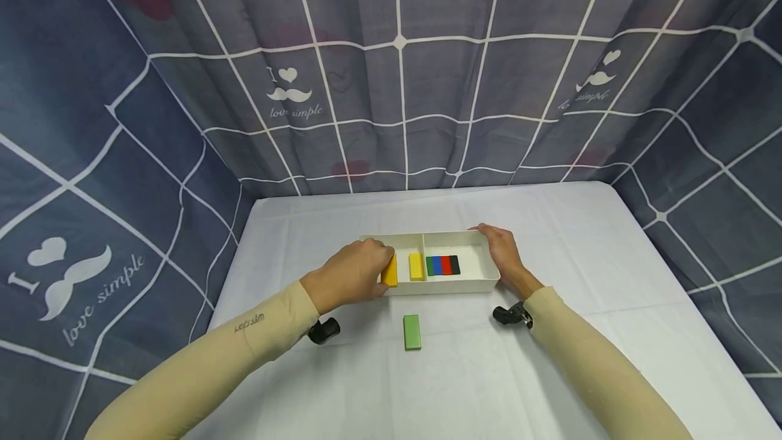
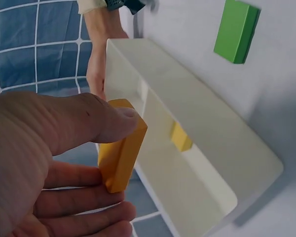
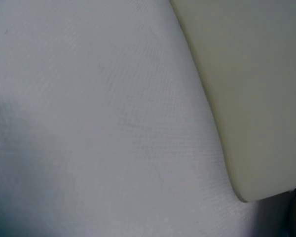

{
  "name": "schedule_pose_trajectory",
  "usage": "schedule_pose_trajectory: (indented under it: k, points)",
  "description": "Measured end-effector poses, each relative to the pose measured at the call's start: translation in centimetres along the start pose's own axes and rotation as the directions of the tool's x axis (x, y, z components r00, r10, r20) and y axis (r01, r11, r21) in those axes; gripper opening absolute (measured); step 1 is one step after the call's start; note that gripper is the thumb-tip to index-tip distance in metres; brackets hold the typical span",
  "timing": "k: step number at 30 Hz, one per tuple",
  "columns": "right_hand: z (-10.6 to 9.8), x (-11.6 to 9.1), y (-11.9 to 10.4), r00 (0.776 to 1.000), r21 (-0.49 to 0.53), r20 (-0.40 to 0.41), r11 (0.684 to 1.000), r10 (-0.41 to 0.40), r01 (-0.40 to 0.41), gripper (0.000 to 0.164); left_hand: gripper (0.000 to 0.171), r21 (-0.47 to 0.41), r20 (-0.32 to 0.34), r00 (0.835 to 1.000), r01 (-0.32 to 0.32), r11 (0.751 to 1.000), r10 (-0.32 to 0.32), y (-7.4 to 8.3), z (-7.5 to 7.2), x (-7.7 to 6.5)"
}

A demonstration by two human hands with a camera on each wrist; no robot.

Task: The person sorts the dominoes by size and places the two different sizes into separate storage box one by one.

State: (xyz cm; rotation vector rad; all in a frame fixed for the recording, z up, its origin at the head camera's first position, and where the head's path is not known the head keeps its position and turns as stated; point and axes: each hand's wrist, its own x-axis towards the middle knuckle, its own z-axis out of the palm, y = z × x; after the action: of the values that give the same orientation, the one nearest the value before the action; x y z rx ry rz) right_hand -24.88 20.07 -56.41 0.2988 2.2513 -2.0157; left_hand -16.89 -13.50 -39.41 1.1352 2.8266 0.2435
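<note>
My left hand (image 1: 354, 273) pinches a yellow block (image 2: 122, 148) between thumb and fingers, over the left compartment of a white divided box (image 1: 452, 286). A second yellow block (image 1: 416, 266) lies inside that compartment, beside the divider. In the right compartment, green, blue, red and black pieces (image 1: 442, 265) sit side by side against the divider. My right hand (image 1: 506, 253) holds the box at its right end, fingers at the far corner. The right wrist view shows mostly cloth and the box's pale wall (image 3: 256, 98); that hand is almost wholly out of it.
A light green block (image 1: 412, 332) lies on the white tablecloth (image 1: 464, 372) in front of the box. Dark blue-grey gridded curtains (image 1: 366, 87) enclose the table at the back and both sides. Black wrist devices (image 1: 512, 315) hang below the sleeves.
</note>
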Motion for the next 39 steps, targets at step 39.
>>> schedule_pose_trajectory:
  k: [39]
  points:
    - [-0.1, -0.1, -0.1, 1.000, 0.016, 0.006, 1.000, -0.012, 0.012, 0.053, 0.025, -0.098, 0.098, 0.986, 0.148, 0.984, -0.138, -2.4, 5.4, 6.6]
